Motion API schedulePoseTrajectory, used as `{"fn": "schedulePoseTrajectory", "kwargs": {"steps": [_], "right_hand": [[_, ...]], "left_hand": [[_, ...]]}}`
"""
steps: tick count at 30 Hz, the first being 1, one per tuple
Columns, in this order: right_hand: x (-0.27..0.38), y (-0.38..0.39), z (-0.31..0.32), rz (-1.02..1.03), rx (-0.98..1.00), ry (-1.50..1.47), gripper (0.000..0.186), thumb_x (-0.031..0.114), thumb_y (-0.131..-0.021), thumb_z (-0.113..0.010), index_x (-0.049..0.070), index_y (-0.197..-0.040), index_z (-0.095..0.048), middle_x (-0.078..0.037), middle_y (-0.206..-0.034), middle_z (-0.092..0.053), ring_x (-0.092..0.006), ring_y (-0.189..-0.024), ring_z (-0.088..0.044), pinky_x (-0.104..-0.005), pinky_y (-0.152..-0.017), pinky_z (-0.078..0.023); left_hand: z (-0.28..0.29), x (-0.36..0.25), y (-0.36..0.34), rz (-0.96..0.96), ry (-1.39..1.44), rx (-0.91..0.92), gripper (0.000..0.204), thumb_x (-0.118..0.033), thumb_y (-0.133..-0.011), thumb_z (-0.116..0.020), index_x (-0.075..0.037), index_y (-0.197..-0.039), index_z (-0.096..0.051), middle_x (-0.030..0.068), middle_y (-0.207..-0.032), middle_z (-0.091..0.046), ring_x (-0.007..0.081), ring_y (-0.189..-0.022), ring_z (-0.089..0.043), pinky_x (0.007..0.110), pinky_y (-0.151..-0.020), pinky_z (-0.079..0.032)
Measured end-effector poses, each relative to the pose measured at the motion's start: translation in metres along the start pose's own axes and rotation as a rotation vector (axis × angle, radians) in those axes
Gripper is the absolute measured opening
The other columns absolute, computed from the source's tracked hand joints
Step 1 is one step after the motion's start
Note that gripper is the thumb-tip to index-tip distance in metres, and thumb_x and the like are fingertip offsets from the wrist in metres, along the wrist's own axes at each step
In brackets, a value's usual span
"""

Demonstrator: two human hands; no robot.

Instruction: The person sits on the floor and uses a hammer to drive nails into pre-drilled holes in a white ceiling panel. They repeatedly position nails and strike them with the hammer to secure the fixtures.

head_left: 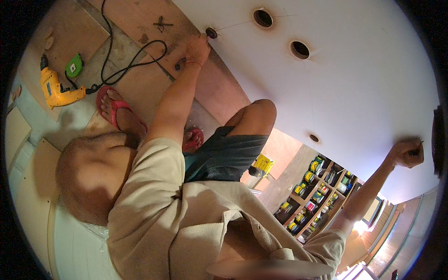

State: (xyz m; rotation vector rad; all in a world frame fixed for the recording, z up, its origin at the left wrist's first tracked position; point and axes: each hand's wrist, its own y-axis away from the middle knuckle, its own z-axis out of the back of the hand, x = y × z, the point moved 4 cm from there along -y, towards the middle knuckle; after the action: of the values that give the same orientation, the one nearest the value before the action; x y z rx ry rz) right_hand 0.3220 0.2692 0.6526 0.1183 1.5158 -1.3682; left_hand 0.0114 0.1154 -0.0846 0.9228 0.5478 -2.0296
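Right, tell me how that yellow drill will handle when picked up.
The yellow drill will probably feel rigid and rather heavy for its size, given its bulky body and chuck. It seems unlikely to roll, since its grip sticks out sideways. Its black cord, looped loosely, would likely trail floppily.

Smooth panel, plastic drill casing, matt wooden boards, woven cloth shirt

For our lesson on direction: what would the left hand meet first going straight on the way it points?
Probably the white panel, around the dark hole nearest the left hand; depth is unclear, so they may already touch.
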Motion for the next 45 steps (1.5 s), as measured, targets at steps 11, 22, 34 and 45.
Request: {"fn": "schedulePoseTrajectory", "kwargs": {"steps": [11, 22, 34, 45], "right_hand": [[0.006, 0.0, -0.002, 0.007, 0.003, 0.07, 0.033, 0.032, -0.095, -0.075, 0.002, -0.092, -0.062, -0.011, -0.076, -0.065, -0.0223, -0.062, -0.061, -0.0352, -0.055, -0.053], [0.005, -0.002, -0.002, 0.046, 0.019, 0.067, 0.035, 0.035, -0.096, -0.074, 0.002, -0.094, -0.062, -0.009, -0.077, -0.063, -0.0204, -0.059, -0.06, -0.0346, -0.051, -0.051], [0.017, -0.006, -0.004, 0.084, 0.003, 0.058, 0.031, 0.03, -0.096, -0.074, 0.002, -0.091, -0.062, -0.009, -0.076, -0.061, -0.0198, -0.059, -0.059, -0.0341, -0.05, -0.051], [0.011, -0.004, -0.006, 0.084, 0.013, 0.122, 0.033, 0.034, -0.095, -0.075, 0.004, -0.091, -0.064, -0.009, -0.082, -0.06, -0.0232, -0.065, -0.061, -0.0375, -0.055, -0.053]], "left_hand": [[-0.02, 0.027, -0.006, 0.719, 1.304, 0.602, 0.031, -0.025, -0.104, -0.057, -0.001, -0.091, -0.071, 0.0045, -0.078, -0.071, 0.0166, -0.07, -0.064, 0.032, -0.066, -0.052], [0.003, 0.005, -0.001, -0.001, -0.016, 0.162, 0.024, -0.024, -0.094, -0.067, -0.001, -0.1, -0.073, 0.0229, -0.097, -0.073, 0.0413, -0.097, -0.069, 0.051, -0.085, -0.054], [0.002, 0.001, 0.003, 0.423, 0.381, -0.008, 0.035, -0.027, -0.099, -0.056, 0.004, -0.103, -0.071, 0.0289, -0.106, -0.07, 0.0467, -0.104, -0.066, 0.052, -0.092, -0.05], [-0.035, 0.019, -0.01, 0.484, 0.363, 0.127, 0.042, -0.031, -0.101, -0.047, 0.002, -0.106, -0.072, 0.0289, -0.111, -0.07, 0.0475, -0.108, -0.065, 0.053, -0.096, -0.049]]}}
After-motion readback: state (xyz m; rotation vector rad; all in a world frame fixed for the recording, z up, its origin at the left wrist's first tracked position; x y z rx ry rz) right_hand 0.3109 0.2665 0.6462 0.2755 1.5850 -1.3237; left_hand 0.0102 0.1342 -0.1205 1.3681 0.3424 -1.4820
